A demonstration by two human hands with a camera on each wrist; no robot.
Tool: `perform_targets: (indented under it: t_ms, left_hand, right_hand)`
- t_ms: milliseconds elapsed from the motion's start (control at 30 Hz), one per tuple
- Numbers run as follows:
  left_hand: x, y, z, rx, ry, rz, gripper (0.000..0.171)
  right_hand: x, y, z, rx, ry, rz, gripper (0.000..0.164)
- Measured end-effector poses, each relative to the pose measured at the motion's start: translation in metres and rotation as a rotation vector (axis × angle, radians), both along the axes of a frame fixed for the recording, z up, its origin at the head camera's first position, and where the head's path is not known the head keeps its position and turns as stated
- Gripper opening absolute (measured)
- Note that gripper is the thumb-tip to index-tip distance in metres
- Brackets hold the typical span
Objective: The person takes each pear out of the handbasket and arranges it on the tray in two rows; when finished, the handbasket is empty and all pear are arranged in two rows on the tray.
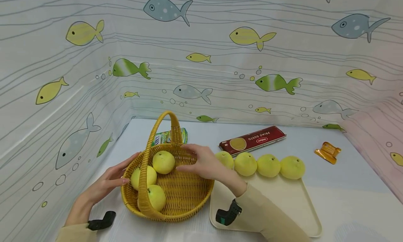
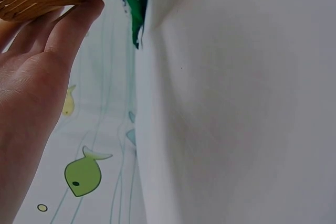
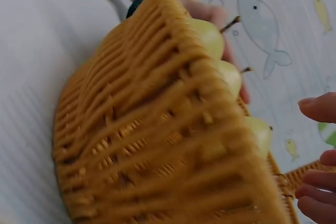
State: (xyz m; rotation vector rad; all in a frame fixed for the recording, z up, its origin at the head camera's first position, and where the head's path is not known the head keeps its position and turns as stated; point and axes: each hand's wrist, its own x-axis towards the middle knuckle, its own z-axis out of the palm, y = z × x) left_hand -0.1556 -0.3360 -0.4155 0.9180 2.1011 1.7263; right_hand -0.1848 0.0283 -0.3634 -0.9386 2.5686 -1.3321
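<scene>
A yellow wicker basket [image 1: 179,196] with a tall arched handle stands at the middle left. Three round yellow fruits [image 1: 163,162] lie along its left half, and brown stems show on them in the right wrist view. My left hand [image 1: 108,182] rests against the basket's left side. Its fingers lie along the outer weave, as the left wrist view also shows. My right hand [image 1: 204,163] hovers over the basket's right part with fingers spread and nothing between them. In the right wrist view, the fingertips [image 3: 320,108] are apart from the fruits.
Right of the basket lies a cream tray [image 1: 267,207], with a row of several yellow fruits [image 1: 245,164] at its far edge. Behind are a red biscuit packet [image 1: 253,139] and a green packet [image 1: 163,137]. An orange wrapper [image 1: 328,152] lies far right. Fish-printed curtain [image 1: 201,70] encloses the table.
</scene>
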Motion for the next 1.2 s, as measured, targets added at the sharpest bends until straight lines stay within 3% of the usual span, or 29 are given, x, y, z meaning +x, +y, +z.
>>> perform_targets:
  t_ms: [267, 567, 933, 1200]
  left_hand:
    - [0.0, 0.0, -0.001, -0.002, -0.014, 0.001, 0.072]
    - [-0.001, 0.002, 0.0, -0.003, -0.013, -0.001, 0.072]
    - [0.0, 0.001, 0.003, -0.01, -0.025, 0.005, 0.072]
    - [-0.001, 0.0, 0.001, -0.016, -0.032, 0.017, 0.073]
  right_hand:
    - [-0.005, -0.038, -0.011, 0.076, 0.003, -0.047, 0.07]
    - [-0.016, -0.053, -0.038, 0.054, -0.067, -0.105, 0.071]
    - [-0.02, -0.058, -0.043, 0.193, 0.058, -0.082, 0.073]
    - [-0.02, -0.059, -0.042, 0.202, 0.039, -0.067, 0.073]
